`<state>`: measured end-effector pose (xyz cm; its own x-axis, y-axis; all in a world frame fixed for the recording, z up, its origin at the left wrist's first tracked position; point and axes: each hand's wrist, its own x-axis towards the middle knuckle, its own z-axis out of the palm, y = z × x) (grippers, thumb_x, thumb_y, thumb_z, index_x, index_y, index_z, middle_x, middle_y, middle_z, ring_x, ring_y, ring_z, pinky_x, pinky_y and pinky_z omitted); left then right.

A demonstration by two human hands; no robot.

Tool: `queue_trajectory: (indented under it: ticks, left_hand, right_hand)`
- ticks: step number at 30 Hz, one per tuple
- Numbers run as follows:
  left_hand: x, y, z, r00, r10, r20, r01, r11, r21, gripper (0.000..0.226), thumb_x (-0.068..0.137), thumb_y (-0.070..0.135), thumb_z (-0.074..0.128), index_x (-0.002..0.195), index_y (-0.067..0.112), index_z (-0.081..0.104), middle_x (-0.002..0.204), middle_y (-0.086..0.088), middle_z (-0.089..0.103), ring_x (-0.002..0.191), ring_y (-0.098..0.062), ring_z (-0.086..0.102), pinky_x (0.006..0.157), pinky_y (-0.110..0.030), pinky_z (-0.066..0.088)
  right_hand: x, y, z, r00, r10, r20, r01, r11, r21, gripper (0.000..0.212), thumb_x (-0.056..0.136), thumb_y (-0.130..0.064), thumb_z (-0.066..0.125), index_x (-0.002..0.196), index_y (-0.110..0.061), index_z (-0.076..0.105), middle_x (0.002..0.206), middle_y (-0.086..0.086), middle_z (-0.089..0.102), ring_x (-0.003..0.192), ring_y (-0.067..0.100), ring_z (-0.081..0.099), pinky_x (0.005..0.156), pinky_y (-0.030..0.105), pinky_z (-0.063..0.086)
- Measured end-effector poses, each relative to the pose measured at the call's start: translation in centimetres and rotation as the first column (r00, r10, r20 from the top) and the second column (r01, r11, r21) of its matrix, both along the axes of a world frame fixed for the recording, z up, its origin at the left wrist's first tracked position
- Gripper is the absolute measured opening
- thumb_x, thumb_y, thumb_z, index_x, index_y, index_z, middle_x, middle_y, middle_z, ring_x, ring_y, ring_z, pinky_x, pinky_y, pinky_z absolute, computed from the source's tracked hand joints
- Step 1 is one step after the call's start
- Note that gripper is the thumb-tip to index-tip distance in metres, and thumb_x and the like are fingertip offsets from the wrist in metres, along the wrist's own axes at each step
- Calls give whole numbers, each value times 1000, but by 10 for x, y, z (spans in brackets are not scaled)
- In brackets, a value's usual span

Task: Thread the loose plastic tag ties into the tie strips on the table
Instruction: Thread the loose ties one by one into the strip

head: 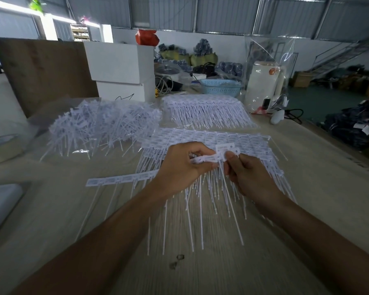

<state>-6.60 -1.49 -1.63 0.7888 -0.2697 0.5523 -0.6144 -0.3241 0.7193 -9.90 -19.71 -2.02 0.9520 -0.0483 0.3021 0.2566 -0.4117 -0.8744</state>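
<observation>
While thin white stems fan over the pale woodgrain table (200, 273), the left hand (179, 165) and right hand (247, 173) each pinch a flat perforated tie strip (211, 157) above stacked strips (200, 139); beyond, loose ties (102, 124) lie tangled on clear film.

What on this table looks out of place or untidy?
The heap of loose ties at the left lies tangled, pointing every way, unlike the neat stack of strips behind. One strip lies alone beside the left hand, apart from the pile.
</observation>
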Motion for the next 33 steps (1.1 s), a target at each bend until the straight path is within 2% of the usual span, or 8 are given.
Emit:
queue_trajectory:
  ticks: [6,10,13,17,19,22,27,33]
  left_hand:
    - [-5,-4,3,1000,12,12,-12,1000,4,19,77,20,85,96,20,79,91,12,75,82,0,69,77,-30,56]
    - [-9,-1,3,997,-57,50,55,998,39,21,76,18,86,95,21,78,89,10,76,82,-3,70,76,-26,53]
    - [-9,-1,5,997,-35,69,36,999,-7,22,78,19,85,98,21,78,91,12,75,84,-5,70,77,-28,54]
    - [-10,-4,6,998,-2,70,5,999,-35,25,75,15,86,95,23,73,81,16,71,75,0,67,66,-17,50]
    - [-12,-6,4,993,1,120,1,1000,-13,26,71,10,86,90,18,71,80,13,68,73,-4,65,65,-19,49]
    - [-13,-12,2,971,-3,241,-12,998,60,26,67,-2,81,89,8,73,90,0,66,86,-15,61,75,-33,50]
    - [-14,-10,5,968,-57,243,34,995,97,28,71,-5,79,97,6,74,98,-4,65,95,-20,61,85,-38,49]
    - [-10,-1,5,977,-125,175,86,972,218,43,85,10,62,127,14,66,120,2,62,117,-16,52,102,-32,40]
  right_hand:
    - [1,-2,-1,997,-78,-17,78,997,-7,48,106,-37,43,66,-15,59,43,-11,45,38,1,38,41,12,28]
    - [9,-37,13,957,-239,-166,279,915,292,42,106,-40,42,74,-15,56,56,-2,39,45,11,32,42,25,27]
    - [6,-40,12,974,-69,-216,136,940,312,43,105,-42,44,77,-13,60,56,-3,31,44,11,25,41,21,22]
    - [-4,-5,6,933,177,-314,-84,954,288,56,92,-65,52,78,-13,70,55,-5,29,44,10,26,40,20,24]
    - [-10,5,5,904,252,-346,-144,941,308,58,83,-71,58,76,-15,71,56,-6,29,44,9,27,39,20,24]
    - [-16,11,2,874,309,-375,-174,920,352,50,86,-64,60,64,-20,68,53,-7,37,43,7,28,41,20,19]
    - [-16,13,1,836,389,-387,-185,864,469,48,89,-59,58,62,-20,65,58,-4,31,45,8,22,41,22,15]
    - [-14,8,4,860,362,-359,-132,839,528,45,89,-59,59,66,-21,63,61,-4,29,47,9,22,36,20,21]
